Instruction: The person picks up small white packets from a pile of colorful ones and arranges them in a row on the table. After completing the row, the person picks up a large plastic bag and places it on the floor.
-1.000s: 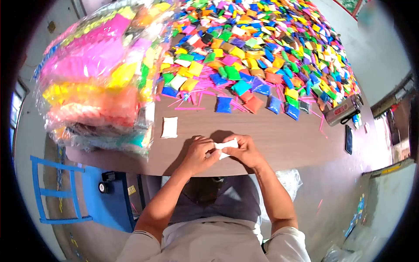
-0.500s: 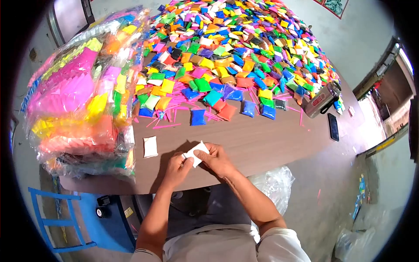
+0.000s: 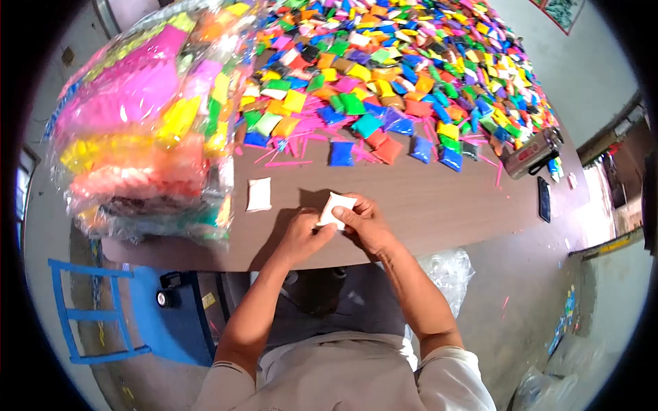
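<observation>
Right hand pinches the white packet above the worktop, while left hand curls at its lower edge, grip unclear, and the soft packet seems to need gentle holding.

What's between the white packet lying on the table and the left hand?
Only bare tabletop, partly shadowed, between the lying white packet and left hand; head view.

So both hands are on a little white packet, with another white packet lying nearby on the table.
</observation>
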Tool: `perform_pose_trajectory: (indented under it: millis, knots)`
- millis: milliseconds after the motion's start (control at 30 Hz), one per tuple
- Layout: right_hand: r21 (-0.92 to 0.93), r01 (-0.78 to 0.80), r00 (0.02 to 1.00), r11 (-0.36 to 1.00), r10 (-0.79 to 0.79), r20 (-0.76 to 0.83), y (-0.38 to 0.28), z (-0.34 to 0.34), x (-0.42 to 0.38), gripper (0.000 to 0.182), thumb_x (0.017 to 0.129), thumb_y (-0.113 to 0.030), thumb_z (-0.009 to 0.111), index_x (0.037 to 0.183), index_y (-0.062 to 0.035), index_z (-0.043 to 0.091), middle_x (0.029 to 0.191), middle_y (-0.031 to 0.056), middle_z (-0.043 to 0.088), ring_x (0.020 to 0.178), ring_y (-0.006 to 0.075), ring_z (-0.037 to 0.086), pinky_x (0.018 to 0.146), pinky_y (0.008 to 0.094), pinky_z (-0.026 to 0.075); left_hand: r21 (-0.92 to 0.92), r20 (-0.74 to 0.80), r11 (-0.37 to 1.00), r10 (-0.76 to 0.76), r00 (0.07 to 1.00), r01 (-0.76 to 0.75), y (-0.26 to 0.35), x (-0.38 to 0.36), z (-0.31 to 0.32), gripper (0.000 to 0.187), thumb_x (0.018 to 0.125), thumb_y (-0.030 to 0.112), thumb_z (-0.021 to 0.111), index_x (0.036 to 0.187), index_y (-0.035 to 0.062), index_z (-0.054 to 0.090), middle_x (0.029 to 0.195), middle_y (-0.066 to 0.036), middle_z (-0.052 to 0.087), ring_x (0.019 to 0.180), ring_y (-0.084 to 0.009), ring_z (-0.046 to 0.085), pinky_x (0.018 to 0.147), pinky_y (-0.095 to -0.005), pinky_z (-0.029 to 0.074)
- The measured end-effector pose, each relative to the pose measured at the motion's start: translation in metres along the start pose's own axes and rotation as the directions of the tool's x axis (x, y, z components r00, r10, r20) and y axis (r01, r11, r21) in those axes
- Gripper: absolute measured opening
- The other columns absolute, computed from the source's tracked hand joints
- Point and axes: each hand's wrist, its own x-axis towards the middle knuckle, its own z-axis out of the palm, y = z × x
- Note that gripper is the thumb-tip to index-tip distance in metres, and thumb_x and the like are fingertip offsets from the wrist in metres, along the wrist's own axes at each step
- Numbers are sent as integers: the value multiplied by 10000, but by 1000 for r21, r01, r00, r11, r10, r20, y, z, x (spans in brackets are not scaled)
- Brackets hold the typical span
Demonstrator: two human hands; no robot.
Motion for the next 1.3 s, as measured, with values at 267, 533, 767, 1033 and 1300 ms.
perform_pose_trajectory:
  millis: [267, 533, 767, 1033, 1300]
  knots:
    - [-133, 13, 997, 991, -23, -70, -4, 3, -3, 211, 940, -207, 659, 1037, -21, 648, 855, 16, 670, 698, 76, 598, 592, 229, 474, 1, 48, 999, 51, 998, -51, -6, -2, -1, 291, 861, 310, 623, 750, 42, 646, 626, -101, 571, 673, -278, 551, 720, -405, 418]
    - [-72, 80, 993, 994, -86, -82, 13, 2, 2, 229, 961, -192, 628, 1050, 19, 644, 901, 41, 673, 764, 91, 617, 661, 241, 510, 190, 91, 972, 122, 988, -138, 2, -5, 2, 318, 949, 338, 533, 855, 69, 675, 667, -91, 584, 711, -278, 567, 810, -395, 392]
    - [21, 96, 991, 995, -94, -95, 6, 13, 1, 184, 929, -133, 654, 1029, 20, 637, 904, 50, 667, 760, 102, 621, 694, 256, 526, 234, 172, 971, 9, 985, -50, 4, -6, -2, 348, 972, 338, 469, 876, 58, 651, 815, -83, 638, 876, -267, 575, 885, -391, 359]
    - [25, 133, 988, 991, -131, -79, 16, 1, 3, 146, 887, -32, 631, 1027, 10, 637, 891, 46, 661, 750, 99, 614, 669, 247, 512, 248, 151, 957, 113, 982, -148, 3, -6, 4, 427, 977, 422, 442, 916, 63, 665, 859, -109, 655, 926, -279, 596, 907, -397, 350]
    - [82, 113, 992, 990, -107, -74, 13, 8, 1, 157, 905, -94, 658, 1031, -2, 643, 892, 45, 669, 744, 96, 618, 655, 236, 502, 254, 183, 958, 90, 979, -135, 0, -6, 3, 483, 974, 481, 424, 914, 63, 659, 836, -109, 645, 901, -288, 593, 888, -397, 345]
